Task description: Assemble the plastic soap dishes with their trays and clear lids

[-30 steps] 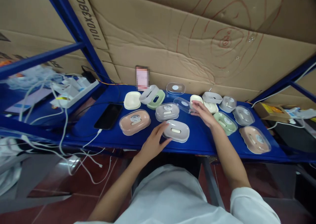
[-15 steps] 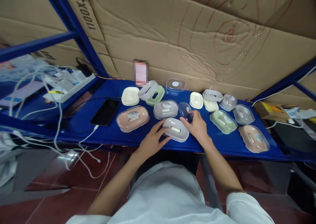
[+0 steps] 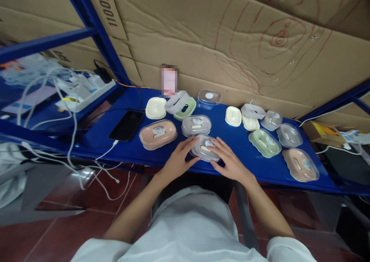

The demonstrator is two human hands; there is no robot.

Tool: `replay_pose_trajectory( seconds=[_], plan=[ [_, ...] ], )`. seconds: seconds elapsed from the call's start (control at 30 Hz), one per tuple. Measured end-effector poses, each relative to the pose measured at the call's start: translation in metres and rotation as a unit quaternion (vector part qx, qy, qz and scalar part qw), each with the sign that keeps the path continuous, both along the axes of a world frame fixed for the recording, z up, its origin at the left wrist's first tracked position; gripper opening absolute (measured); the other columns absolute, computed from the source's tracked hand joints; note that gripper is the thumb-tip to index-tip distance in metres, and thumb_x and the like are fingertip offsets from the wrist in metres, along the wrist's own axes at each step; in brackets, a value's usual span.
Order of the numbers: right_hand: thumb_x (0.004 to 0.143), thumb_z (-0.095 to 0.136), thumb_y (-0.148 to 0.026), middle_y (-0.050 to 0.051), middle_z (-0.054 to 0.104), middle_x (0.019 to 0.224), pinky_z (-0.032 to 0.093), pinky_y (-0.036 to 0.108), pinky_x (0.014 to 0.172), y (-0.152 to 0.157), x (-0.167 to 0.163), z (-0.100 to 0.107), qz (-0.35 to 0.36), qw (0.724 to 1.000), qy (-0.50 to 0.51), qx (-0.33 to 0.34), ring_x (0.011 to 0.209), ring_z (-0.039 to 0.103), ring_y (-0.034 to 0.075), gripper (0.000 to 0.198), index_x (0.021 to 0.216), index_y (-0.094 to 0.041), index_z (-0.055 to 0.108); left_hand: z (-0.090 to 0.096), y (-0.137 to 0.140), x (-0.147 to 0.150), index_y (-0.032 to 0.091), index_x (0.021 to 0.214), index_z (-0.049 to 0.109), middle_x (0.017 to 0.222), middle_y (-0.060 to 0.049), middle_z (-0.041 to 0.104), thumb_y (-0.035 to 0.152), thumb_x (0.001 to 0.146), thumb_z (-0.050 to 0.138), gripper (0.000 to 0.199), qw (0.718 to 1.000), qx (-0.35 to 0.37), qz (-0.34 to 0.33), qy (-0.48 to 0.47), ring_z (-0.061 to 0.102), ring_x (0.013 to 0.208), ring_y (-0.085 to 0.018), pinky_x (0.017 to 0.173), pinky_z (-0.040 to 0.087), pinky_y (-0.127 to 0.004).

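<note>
While both hands press a lid down, the soap box sits at the shelf's front edge.

The left hand (image 3: 178, 162) steadies the grey oval plastic soap box (image 3: 204, 148); the right hand (image 3: 229, 162) flattens its clear lid (label up) against the blue metal shelf (image 3: 237, 138).

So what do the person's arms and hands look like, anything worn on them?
Both hands, left hand and right hand, are bare: no gloves, rings or watch visible. Forearms are bare too. Short white sleeves start near the elbows, part of a white top.
</note>
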State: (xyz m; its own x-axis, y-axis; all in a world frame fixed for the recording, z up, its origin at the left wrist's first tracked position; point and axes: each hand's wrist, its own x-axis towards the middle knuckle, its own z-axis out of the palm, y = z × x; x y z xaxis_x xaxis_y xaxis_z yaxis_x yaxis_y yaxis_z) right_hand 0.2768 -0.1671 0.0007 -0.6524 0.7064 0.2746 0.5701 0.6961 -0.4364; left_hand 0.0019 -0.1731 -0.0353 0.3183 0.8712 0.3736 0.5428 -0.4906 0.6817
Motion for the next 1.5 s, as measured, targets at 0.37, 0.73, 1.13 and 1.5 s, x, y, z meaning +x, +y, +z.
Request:
replay_pose_trajectory(
  seconds=[0.37,0.73,1.13,1.5],
  plan=[
    [0.110,0.052,-0.034,0.002,0.046,0.168,0.028,0.062,0.132,0.002,-0.003,-0.004,0.015,0.992,-0.080,0.094,0.160,0.036,0.031,0.058,0.166,-0.036,0.039,-0.001,0.000,-0.001,0.037,0.163,0.039,0.161,-0.008,0.052,0.042,0.098,0.074,0.074,1.000,-0.022,-0.018,-0.008,0.049,0.151,-0.028,0.127,0.043,-0.050],
    [0.106,0.061,-0.036,0.004,0.046,0.168,0.030,0.067,0.131,-0.004,-0.006,-0.012,-0.006,0.988,-0.070,0.135,0.162,0.032,0.034,0.068,0.168,-0.040,0.033,0.000,-0.002,0.000,0.035,0.159,0.043,0.162,-0.009,0.049,0.043,0.101,0.069,0.063,1.000,-0.004,-0.008,0.002,0.047,0.152,-0.028,0.127,0.043,-0.050],
    [0.106,0.058,-0.042,0.010,0.042,0.170,0.027,0.068,0.130,-0.009,0.030,-0.026,-0.071,0.994,-0.035,0.081,0.162,0.032,0.033,0.070,0.170,-0.037,0.028,0.014,0.033,0.018,0.021,0.162,0.041,0.172,-0.019,0.031,0.047,0.111,0.045,0.058,0.996,0.058,0.064,0.032,0.038,0.158,-0.036,0.127,0.039,-0.057],
    [0.111,0.031,-0.051,0.007,0.064,0.150,0.039,0.057,0.126,0.113,-0.001,0.022,-0.120,0.975,0.170,0.077,0.149,0.051,0.029,0.049,0.145,-0.034,0.062,0.023,0.019,0.012,0.033,0.158,0.050,0.168,-0.010,0.045,0.042,0.105,0.061,0.054,0.984,0.106,-0.037,0.138,0.040,0.158,-0.032,0.131,0.029,-0.062]
  ],
)
